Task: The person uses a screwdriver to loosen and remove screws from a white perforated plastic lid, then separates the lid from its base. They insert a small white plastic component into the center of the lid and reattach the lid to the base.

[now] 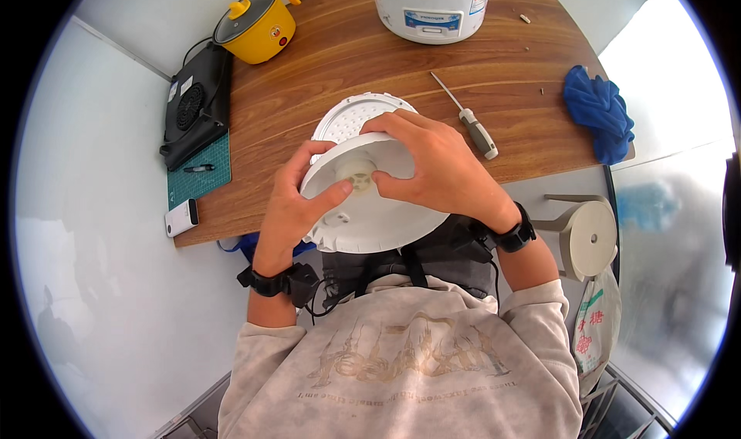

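I hold a round white plastic lid [370,219] in front of my chest, over the near edge of the wooden table [347,61]. My left hand [297,200] grips its left rim, with the thumb reaching toward the small round hub [360,180] at the middle. My right hand [432,165] covers the upper right part, fingers curled over the top rim and thumb beside the hub. Behind the lid a perforated round metal plate [349,116] lies flat on the table.
A screwdriver [472,123] lies right of the plate. A white rice cooker body [432,7] stands at the back, a yellow pot [258,24] back left, a black device [193,107] on a green mat [202,173], a blue cloth [600,111] right, a white stool [587,238].
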`<state>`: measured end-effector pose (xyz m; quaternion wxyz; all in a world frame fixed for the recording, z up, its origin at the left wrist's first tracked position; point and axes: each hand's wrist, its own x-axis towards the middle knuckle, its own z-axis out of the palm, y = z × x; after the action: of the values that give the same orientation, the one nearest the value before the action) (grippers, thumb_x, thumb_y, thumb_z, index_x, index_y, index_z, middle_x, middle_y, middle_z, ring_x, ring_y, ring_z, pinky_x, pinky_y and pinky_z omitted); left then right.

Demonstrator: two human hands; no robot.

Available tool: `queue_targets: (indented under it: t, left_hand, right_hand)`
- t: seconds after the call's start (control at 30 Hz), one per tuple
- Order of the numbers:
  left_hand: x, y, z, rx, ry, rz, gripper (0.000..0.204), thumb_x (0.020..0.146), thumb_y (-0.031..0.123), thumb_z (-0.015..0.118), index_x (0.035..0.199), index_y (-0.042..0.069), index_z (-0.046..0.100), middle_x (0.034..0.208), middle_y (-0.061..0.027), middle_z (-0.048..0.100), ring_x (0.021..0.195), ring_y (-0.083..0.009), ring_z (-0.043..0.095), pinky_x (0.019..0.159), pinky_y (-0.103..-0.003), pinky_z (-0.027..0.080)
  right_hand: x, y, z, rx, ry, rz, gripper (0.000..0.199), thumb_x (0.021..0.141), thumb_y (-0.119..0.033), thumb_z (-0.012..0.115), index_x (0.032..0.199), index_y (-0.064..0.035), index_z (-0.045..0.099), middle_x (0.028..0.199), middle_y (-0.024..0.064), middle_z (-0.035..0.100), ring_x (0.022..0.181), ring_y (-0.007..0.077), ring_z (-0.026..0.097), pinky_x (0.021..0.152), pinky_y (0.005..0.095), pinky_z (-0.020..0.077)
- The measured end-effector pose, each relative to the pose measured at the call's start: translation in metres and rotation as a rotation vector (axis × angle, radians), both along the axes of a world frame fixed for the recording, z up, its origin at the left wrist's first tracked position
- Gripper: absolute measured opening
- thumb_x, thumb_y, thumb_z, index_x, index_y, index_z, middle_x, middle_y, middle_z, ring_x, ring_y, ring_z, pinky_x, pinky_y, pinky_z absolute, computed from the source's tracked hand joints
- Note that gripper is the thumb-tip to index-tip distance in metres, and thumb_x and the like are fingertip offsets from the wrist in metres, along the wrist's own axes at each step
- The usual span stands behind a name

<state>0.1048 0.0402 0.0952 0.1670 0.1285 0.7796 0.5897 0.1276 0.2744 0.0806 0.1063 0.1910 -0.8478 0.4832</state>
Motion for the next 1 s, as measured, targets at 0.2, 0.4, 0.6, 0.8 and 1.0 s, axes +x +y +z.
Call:
queue_targets:
  t: [0.2, 0.4, 0.6, 0.8, 1.0]
  left_hand:
    - [0.0011, 0.0006, -0.0005, -0.008, -0.006, 0.001, 0.052, 0.082, 0.025, 0.084, 0.125, 0.007, 0.060, 0.104, -0.0086, 0.070, 0.093, -0.0131, 0.066, 0.080, -0.028, 0.054]
    - [-0.0007, -0.0007, -0.0021, -0.034, 0.028, -0.015, 0.055, 0.081, 0.025, 0.085, 0.126, 0.007, 0.059, 0.103, -0.0092, 0.071, 0.092, -0.0133, 0.067, 0.079, -0.028, 0.054]
    - [0.0010, 0.0003, 0.0010, -0.023, 0.006, -0.020, 0.055, 0.082, 0.027, 0.084, 0.126, 0.006, 0.059, 0.102, -0.0092, 0.071, 0.091, -0.0132, 0.067, 0.079, -0.027, 0.053]
    - [0.0042, 0.0026, 0.0029, 0.016, -0.040, 0.015, 0.050, 0.086, 0.028, 0.080, 0.126, 0.006, 0.059, 0.100, -0.0090, 0.070, 0.090, -0.0118, 0.066, 0.077, -0.027, 0.052]
    - [0.0027, 0.0025, 0.0011, 0.023, -0.016, 0.027, 0.046, 0.087, 0.025, 0.079, 0.124, 0.005, 0.060, 0.099, -0.0082, 0.070, 0.088, -0.0108, 0.065, 0.077, -0.026, 0.051]
  right_hand:
    - [-0.0009, -0.0012, -0.0020, 0.005, 0.036, -0.021, 0.046, 0.078, -0.023, 0.078, 0.119, -0.0063, 0.065, 0.105, 0.0139, 0.070, 0.091, 0.0351, 0.069, 0.078, 0.0430, 0.0560]
    - [-0.0009, -0.0017, -0.0004, 0.006, 0.015, -0.026, 0.046, 0.081, -0.030, 0.079, 0.119, -0.0064, 0.066, 0.107, 0.0141, 0.071, 0.092, 0.0348, 0.069, 0.078, 0.0422, 0.0558]
    - [-0.0002, -0.0052, 0.0006, 0.005, 0.011, -0.053, 0.044, 0.083, -0.033, 0.080, 0.115, -0.0065, 0.068, 0.100, 0.0130, 0.074, 0.084, 0.0330, 0.070, 0.075, 0.0412, 0.0558]
    - [-0.0001, -0.0055, 0.0017, -0.001, -0.004, -0.067, 0.041, 0.083, -0.031, 0.080, 0.114, -0.0064, 0.069, 0.097, 0.0137, 0.075, 0.080, 0.0322, 0.071, 0.074, 0.0410, 0.0558]
    - [0.0008, -0.0063, 0.0029, -0.001, -0.019, -0.084, 0.040, 0.083, -0.031, 0.079, 0.114, -0.0071, 0.069, 0.091, 0.0142, 0.074, 0.077, 0.0330, 0.070, 0.073, 0.0410, 0.0556]
